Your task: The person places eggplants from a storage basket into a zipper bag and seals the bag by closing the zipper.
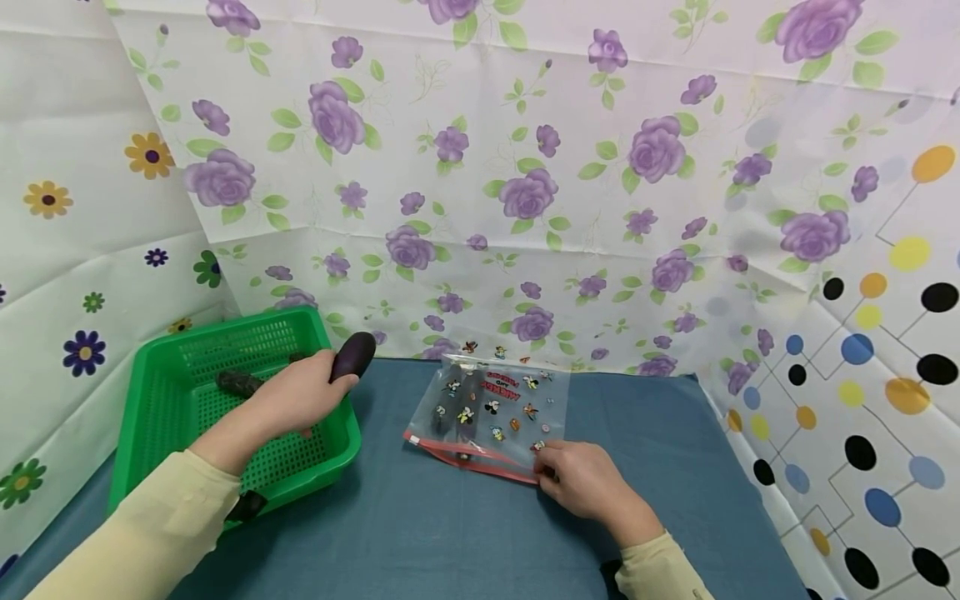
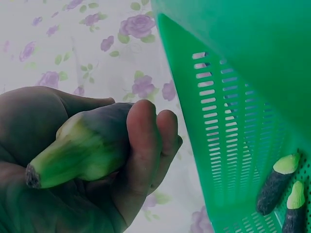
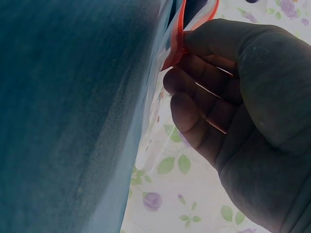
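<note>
A dark purple eggplant with a green stem end is gripped in my left hand, above the right side of the green basket. In the left wrist view its stem lies across the palm and the fingers curl round its body. Two small eggplants with green tops lie inside the basket in that view. My right hand pinches the near right corner of a clear zip bag by its red zip edge. The bag lies on the table, printed with cartoon figures, and a dark long shape shows through it.
Blue cloth covers the table. A flowered curtain hangs behind it, and a dotted sheet stands at the right. At the left, a sheet with daisies rises beside the basket.
</note>
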Demonstrator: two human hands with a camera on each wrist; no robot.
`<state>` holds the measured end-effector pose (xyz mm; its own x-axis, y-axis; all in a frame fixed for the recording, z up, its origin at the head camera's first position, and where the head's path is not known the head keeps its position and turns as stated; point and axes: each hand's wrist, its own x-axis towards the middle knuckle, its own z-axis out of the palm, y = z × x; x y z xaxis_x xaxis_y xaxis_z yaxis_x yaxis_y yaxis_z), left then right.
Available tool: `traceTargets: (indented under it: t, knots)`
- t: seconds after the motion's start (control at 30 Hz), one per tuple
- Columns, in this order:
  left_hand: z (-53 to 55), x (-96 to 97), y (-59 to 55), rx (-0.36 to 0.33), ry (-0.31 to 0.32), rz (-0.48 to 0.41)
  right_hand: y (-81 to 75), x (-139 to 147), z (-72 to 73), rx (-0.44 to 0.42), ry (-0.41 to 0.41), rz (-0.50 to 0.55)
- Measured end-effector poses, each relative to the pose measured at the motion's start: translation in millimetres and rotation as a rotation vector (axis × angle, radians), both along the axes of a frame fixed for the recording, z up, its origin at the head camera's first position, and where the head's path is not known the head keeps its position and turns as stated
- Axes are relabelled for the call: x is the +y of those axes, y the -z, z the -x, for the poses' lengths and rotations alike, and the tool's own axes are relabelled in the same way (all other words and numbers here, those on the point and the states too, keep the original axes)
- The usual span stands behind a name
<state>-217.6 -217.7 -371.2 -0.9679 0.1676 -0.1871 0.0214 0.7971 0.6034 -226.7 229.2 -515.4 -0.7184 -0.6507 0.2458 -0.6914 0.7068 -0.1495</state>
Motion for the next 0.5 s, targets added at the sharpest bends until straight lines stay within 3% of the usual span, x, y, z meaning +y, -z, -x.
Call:
traceTargets:
  t: [0.5]
  knots:
    - [-2.4, 14.9, 4.4, 0.002, 0.023, -0.062, -0.1, 0, 0.1, -0.005, 0.006, -0.005]
